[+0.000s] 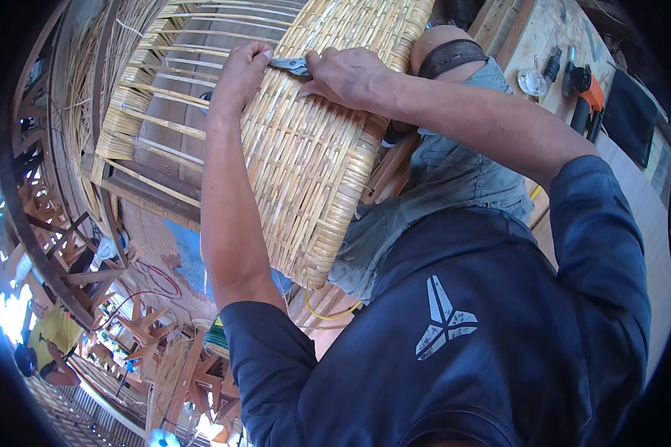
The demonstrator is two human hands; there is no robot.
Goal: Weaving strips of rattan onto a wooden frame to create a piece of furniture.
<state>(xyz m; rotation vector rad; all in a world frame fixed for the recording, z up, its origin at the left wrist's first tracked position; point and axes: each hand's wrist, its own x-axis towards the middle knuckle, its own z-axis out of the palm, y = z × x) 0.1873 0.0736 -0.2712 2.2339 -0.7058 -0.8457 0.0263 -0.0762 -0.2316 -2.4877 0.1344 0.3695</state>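
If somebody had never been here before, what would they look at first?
Probably the big straw-coloured woven panel, which fills much of the upper middle. Next, perhaps the grey metal hand tool over it, held in the right hand with its tip by the left hand. The pale emblem on the dark shirt, below the middle, stands out too.

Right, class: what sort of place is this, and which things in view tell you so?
Probably a workshop for woven furniture: there's a partly woven panel under the person's forearms, loose strands gathered at the left, and an orange tool on the bench.
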